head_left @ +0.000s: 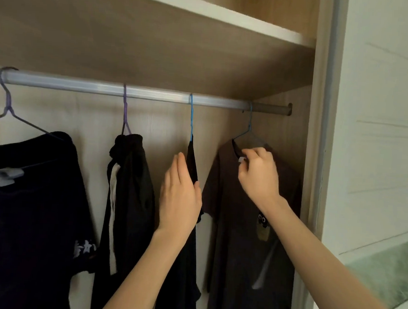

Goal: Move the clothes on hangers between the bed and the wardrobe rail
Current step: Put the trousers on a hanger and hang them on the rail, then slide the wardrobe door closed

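Currently on the wardrobe rail (pixel 154 94)

Four hung garments. Under the rail's right end: brown T-shirt (pixel 248 230), its collar pinched by the right hand (pixel 257 172). Next leftward: black garment (pixel 185 261), with the left hand (pixel 180 196) flat against it, fingers straight. Further left: striped black trousers (pixel 130 197), then a navy T-shirt (pixel 25 214).

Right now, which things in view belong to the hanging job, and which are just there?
Job: rail; brown T-shirt, pinched at collar by right hand; black garment, touched by left hand; striped trousers; navy T-shirt.
Just there: shelf; door frame; green surface at right.
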